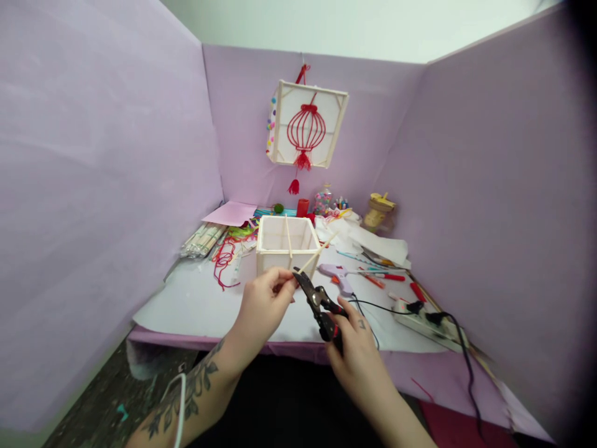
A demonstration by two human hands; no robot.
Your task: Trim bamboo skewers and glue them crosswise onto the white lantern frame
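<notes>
My left hand (273, 292) pinches the near end of a thin wooden stick (321, 249), which slants up and to the right. In my right hand (357, 333) are dark pliers-like cutters (314, 298) with red on the handles. Their jaws touch the stick close to my left fingertips. Just behind the hands stands a white box-shaped frame (282, 252) with an open top. Another stick (288, 236) lies across that opening. Whether the jaws have closed through the stick is too small to tell.
A finished-looking lantern (308, 127) hangs above the table. A lilac glue gun (340, 274) lies right of the frame, its cord running to a power strip (429, 326). Bundled sticks (203, 239) and red yarn (225, 264) lie left. Purple panels enclose three sides.
</notes>
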